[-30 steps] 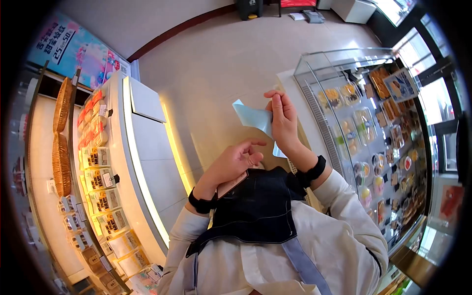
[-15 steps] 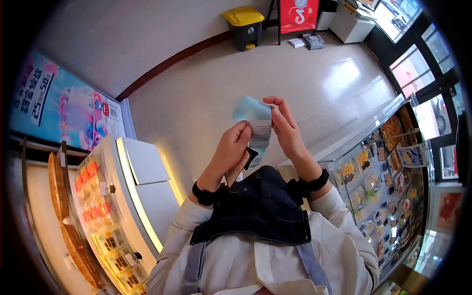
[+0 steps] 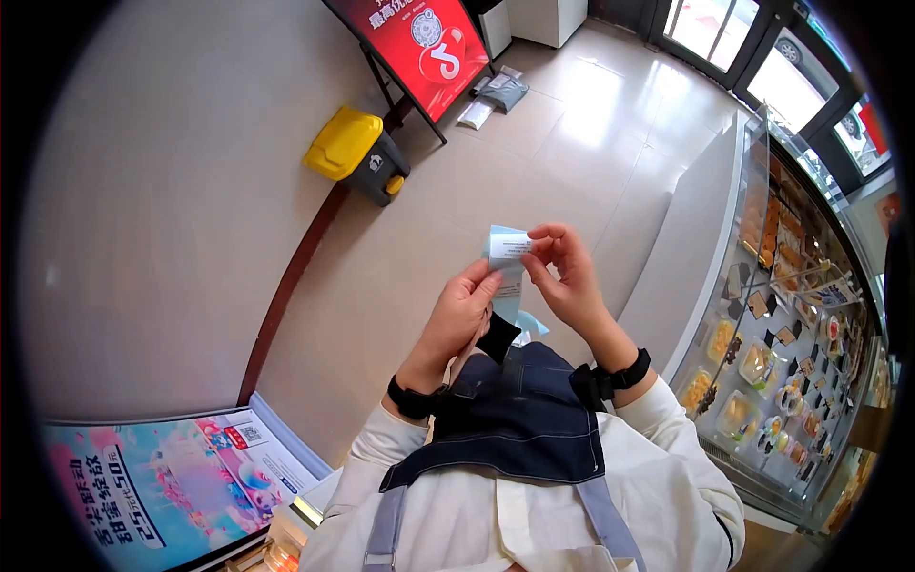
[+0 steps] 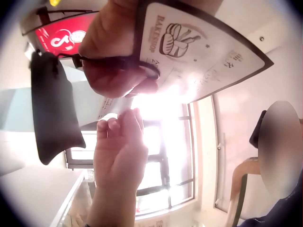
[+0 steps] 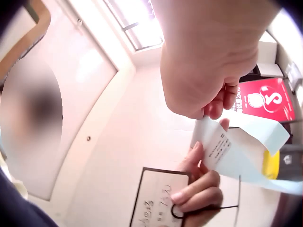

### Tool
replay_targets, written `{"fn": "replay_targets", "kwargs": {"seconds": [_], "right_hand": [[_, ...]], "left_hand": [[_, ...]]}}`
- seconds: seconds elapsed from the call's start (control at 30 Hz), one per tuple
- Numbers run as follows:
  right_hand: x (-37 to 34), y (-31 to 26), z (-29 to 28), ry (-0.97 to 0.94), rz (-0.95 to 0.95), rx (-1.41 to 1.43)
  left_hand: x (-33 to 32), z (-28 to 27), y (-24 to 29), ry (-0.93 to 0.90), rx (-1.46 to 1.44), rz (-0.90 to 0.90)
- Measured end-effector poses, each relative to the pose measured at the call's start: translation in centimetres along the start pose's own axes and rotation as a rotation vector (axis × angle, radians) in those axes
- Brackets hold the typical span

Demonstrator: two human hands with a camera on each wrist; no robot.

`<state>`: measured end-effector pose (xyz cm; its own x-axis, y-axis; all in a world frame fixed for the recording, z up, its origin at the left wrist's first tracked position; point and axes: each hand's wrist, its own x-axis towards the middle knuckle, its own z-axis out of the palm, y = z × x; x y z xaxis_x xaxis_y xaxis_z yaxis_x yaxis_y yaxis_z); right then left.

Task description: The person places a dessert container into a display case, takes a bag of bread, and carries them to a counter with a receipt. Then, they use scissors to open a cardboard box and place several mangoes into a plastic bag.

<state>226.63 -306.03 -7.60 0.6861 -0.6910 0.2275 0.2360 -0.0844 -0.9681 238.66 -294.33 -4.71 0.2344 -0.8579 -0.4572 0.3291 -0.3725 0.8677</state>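
A pale blue label strip (image 3: 507,297) with printed white labels hangs between the two hands. My left hand (image 3: 461,310) pinches its edge and also grips a card; in the left wrist view that card (image 4: 189,49) shows a bakeshop drawing, and a black tag (image 4: 53,106) dangles on a cord beside it. Handwriting marks the card (image 5: 158,198) in the right wrist view. My right hand (image 3: 572,281) pinches the strip's upper right edge between thumb and index finger, close to the left fingertips. In the right wrist view the strip (image 5: 236,156) trails off to the right.
A glass display case (image 3: 753,286) with packaged food runs along the right. Ahead stand a yellow-lidded bin (image 3: 357,153) and a red sign (image 3: 429,57), with parcels (image 3: 496,95) on the floor. A colourful poster (image 3: 181,486) is at the lower left.
The left hand has come up to the strip and taken hold of it. The view has turned, so the bin and red sign show nearer and the left shelves have mostly left the frame.
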Motion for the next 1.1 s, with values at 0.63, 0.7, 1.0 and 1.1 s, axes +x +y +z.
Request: {"fn": "replay_targets", "kwargs": {"seconds": [0.63, 0.7, 1.0, 1.1], "right_hand": [[35.6, 2.7, -20.8, 0.561, -0.337, -1.061], [36.6, 3.2, -24.3, 0.702, -0.285, -1.089], [45.8, 4.6, -43.7, 0.989, -0.097, -0.534], [49.3, 4.5, -50.2, 0.897, -0.105, -0.372]], "left_hand": [[45.7, 3.1, 24.4, -0.524, 0.727, 0.491], [50.9, 6.3, 25.3, -0.652, 0.78, 0.551], [70.0, 21.2, 31.1, -0.892, 0.372, 0.004], [74.1, 25.3, 35.6, -0.919, 0.3, -0.005]]}}
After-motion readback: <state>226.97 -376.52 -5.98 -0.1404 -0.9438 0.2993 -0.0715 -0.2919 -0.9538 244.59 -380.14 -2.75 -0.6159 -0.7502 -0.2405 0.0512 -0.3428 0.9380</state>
